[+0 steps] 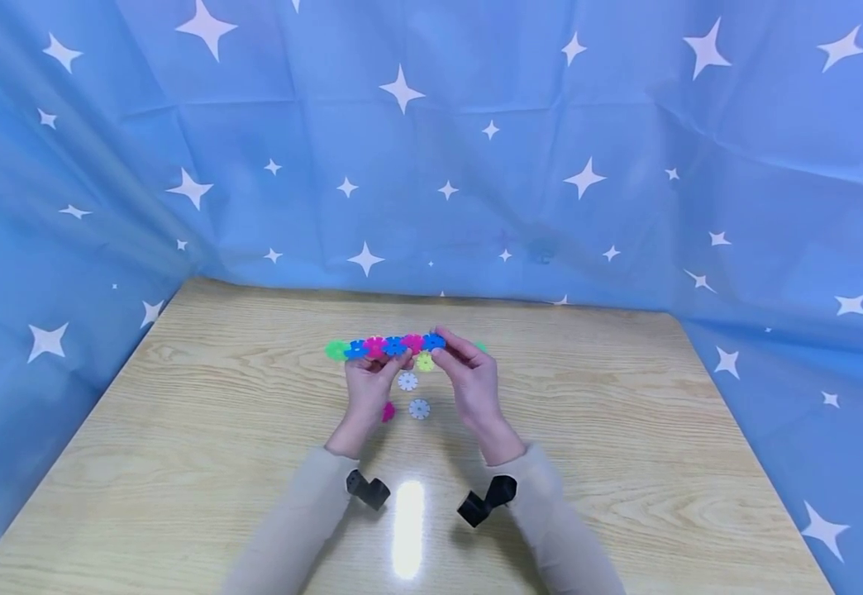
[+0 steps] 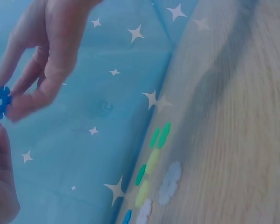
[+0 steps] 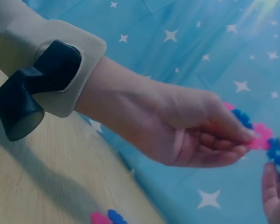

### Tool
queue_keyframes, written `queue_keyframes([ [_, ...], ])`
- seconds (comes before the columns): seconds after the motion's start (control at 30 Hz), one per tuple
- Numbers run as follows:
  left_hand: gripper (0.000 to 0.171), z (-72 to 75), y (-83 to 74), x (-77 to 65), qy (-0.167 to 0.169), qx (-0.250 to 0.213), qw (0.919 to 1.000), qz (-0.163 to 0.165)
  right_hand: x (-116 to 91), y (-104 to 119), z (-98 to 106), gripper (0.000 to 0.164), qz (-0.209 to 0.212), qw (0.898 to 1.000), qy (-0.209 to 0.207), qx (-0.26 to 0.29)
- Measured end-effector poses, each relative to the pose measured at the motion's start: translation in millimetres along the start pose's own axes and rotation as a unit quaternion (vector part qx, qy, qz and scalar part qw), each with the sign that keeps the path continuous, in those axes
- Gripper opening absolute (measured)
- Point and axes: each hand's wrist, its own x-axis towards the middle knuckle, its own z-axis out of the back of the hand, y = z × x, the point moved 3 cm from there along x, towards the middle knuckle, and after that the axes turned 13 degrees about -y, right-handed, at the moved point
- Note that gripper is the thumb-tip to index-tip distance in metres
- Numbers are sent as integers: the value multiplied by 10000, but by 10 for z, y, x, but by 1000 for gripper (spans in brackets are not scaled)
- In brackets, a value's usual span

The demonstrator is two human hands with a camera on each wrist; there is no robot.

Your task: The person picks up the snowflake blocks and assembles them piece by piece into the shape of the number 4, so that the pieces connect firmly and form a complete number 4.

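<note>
A row of joined snowflake discs in blue and pink (image 1: 394, 345) is held up above the table between both hands. My left hand (image 1: 369, 387) grips it from below, with the thumb on a pink disc (image 3: 260, 136) in the right wrist view. My right hand (image 1: 472, 387) pinches the blue disc (image 1: 433, 341) at the row's right end; the left wrist view shows this blue disc (image 2: 0, 101) between thumb and fingers. A green disc (image 1: 336, 350) shows at the row's left end; whether it is joined on, I cannot tell.
Below the hands lie loose discs: a yellow one (image 1: 425, 362), two white ones (image 1: 419, 409) and a pink one (image 1: 388, 411) partly behind the left wrist. Several green discs (image 2: 164, 135) lie near the table's far edge. A blue star-patterned curtain (image 1: 402, 165) hangs behind.
</note>
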Motion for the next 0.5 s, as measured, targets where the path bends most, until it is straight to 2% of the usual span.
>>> queue_keyframes([
  [0.17, 9, -28, -13, 0, 6, -161, 9999, -54, 8, -45, -37, 33, 382, 9985, -1, 393],
  [0.33, 29, -34, -16, 11, -64, -299, 9994, -133, -7, -47, -67, 33, 813, 9966, 32, 144],
  [0.5, 32, -44, -17, 9, -104, -446, 9989, -78, -4, -22, -71, 33, 962, 9953, 7, -56],
])
